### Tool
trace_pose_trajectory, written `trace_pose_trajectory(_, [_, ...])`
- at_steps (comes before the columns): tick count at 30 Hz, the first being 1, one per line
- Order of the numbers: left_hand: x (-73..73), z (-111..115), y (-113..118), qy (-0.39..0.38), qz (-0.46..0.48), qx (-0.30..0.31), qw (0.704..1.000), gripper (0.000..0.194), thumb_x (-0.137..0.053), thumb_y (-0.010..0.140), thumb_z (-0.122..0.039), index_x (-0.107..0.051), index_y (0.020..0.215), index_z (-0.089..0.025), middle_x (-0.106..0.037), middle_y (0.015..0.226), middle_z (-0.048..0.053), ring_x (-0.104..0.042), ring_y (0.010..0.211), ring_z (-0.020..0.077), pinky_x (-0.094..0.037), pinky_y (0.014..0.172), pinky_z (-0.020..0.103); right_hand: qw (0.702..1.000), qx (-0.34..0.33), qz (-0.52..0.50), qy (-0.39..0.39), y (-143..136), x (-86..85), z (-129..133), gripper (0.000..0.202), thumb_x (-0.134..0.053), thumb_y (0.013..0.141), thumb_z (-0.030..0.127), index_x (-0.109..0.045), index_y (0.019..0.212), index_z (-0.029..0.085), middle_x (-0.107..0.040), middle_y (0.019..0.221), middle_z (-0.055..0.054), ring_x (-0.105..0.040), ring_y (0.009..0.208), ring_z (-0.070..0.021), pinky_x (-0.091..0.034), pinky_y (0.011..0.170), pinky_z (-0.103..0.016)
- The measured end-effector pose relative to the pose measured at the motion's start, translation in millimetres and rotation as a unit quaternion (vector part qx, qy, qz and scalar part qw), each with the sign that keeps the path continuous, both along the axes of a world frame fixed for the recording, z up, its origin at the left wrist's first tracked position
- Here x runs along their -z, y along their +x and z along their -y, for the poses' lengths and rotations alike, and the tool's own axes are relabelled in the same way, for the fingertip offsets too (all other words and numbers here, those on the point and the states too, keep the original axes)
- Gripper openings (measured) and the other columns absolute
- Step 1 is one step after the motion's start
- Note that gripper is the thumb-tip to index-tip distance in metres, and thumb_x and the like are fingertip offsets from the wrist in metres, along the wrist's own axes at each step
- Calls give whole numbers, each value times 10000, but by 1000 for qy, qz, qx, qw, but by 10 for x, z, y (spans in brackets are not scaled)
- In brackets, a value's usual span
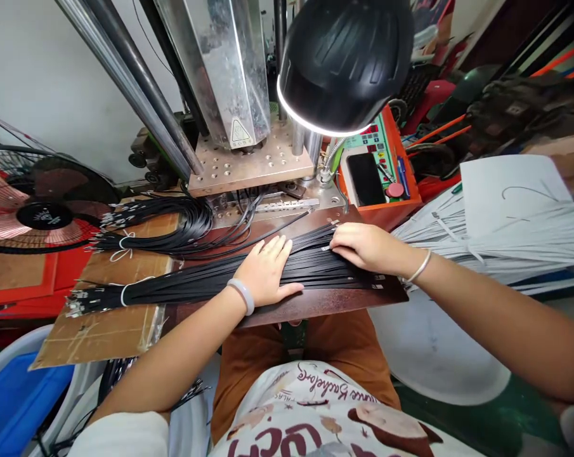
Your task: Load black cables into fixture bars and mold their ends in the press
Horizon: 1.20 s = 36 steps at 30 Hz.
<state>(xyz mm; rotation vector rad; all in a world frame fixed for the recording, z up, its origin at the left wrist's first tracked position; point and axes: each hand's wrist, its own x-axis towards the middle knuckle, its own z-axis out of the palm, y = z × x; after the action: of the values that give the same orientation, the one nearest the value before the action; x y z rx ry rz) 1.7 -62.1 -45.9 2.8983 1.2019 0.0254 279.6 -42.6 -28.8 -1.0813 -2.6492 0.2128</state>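
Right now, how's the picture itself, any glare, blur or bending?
In the head view, the lamp glows brightly along its rim, and the metal column shows pale streaks of glare; in the same view, the poles lean, probably partly wide-lens distortion, the dark clutter at upper right looks soft, while the left hand and right hand look fairly clear.

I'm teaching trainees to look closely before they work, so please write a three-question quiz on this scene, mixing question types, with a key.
1. True or false: the right hand is at the tied end of the black cables lying under the left hand.
2. What rests on the orange box? A. a hammer; B. a phone; C. a mug
3. Fill in: the tie around those cables is ____.

Key: 1. False, it is at the opposite end; 2. B; 3. white.
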Motion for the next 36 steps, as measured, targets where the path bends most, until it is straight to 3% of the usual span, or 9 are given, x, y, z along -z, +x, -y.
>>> trace_pose_trajectory(5, [-53, -7, -58, 23, 58, -9, 998, 914, -431, 861, -716, -343, 1471, -41, -410, 1497, 200, -410, 1368, 316, -323, 1127, 468, 994, -13, 98, 48, -179, 10, -55, 207, -482, 913, 210, -635, 787, 154, -633, 800, -88, -570, 761, -205, -411, 758, -335])
trace_pose_trajectory(10, [-59, -59, -144, 16, 79, -81, 993, 675, -378, 959, -553, -432, 1417, -60, -515, 1413, 185, -502, 1268, 322, -417, 1037, 471, 995, 16, 64, 76, 326, 46, 80, 289, -431, 966, 265, -668, 819, 191, -665, 853, -67, -567, 762, -199, -407, 739, -353])
trace_pose_trajectory(14, [3, -67, -159, -11, 104, -74, 992, 498, -394, 987, -407, -517, 1334, -72, -579, 1328, 167, -520, 1213, 313, -446, 1016, 476, 997, 71, -4, 37, 581, -25, 61, 235, -481, 944, 332, -677, 999, 215, -671, 1001, -74, -614, 877, -222, -469, 790, -361])
trace_pose_trajectory(19, [-41, -194, -110, 0, 164, -70, 984, 358, -364, 992, -220, -558, 1267, -97, -595, 1263, 142, -532, 1184, 237, -448, 1047, 382, 993, 102, 39, 50, 56, -95, -593, 287, -411, 954, 308, -656, 1014, 172, -658, 993, -125, -606, 965, -267, -468, 888, -397])
trace_pose_trajectory(22, [-171, -450, -24, -8, 72, -136, 988, 294, -396, 970, -185, -609, 1155, -101, -626, 1155, 151, -580, 1110, 254, -502, 963, 389, 982, 124, 137, 49, -288, -29, -1030, 304, -447, 927, 292, -633, 1093, 120, -631, 1008, -167, -597, 932, -290, -461, 834, -402])
trace_pose_trajectory(25, [-265, -685, 137, -34, -38, -146, 988, 235, -432, 943, -171, -652, 1009, -118, -668, 1020, 137, -633, 1018, 277, -545, 845, 401, 987, 64, 146, 35, -341, 58, -1234, 273, -435, 935, 293, -647, 987, 129, -623, 953, -147, -576, 887, -269, -445, 820, -381])
trace_pose_trajectory(31, [-304, -519, 425, -41, -10, -4, 999, 235, -429, 959, -201, -657, 964, -148, -689, 981, 80, -649, 959, 225, -535, 831, 338, 997, -33, 63, 30, 188, 150, -952, 349, -386, 967, 388, -654, 899, 175, -628, 864, -108, -533, 829, -249, -433, 776, -389])
trace_pose_trajectory(34, [-379, -458, 163, 12, 73, 23, 997, 318, -396, 990, -332, -653, 932, -154, -672, 934, 86, -636, 918, 216, -524, 841, 344, 999, -32, 2, 9, 319, 131, -771, 346, -415, 963, 431, -679, 929, 211, -655, 869, -83, -571, 837, -237, -449, 789, -390])
trace_pose_trajectory(36, [-410, -652, -137, 52, 124, -25, 991, 343, -351, 997, -310, -651, 933, -158, -666, 934, 98, -633, 927, 212, -512, 878, 348, 999, -9, -40, -3, 216, 100, -820, 345, -400, 971, 422, -677, 959, 218, -678, 929, -82, -606, 884, -235, -472, 825, -391])
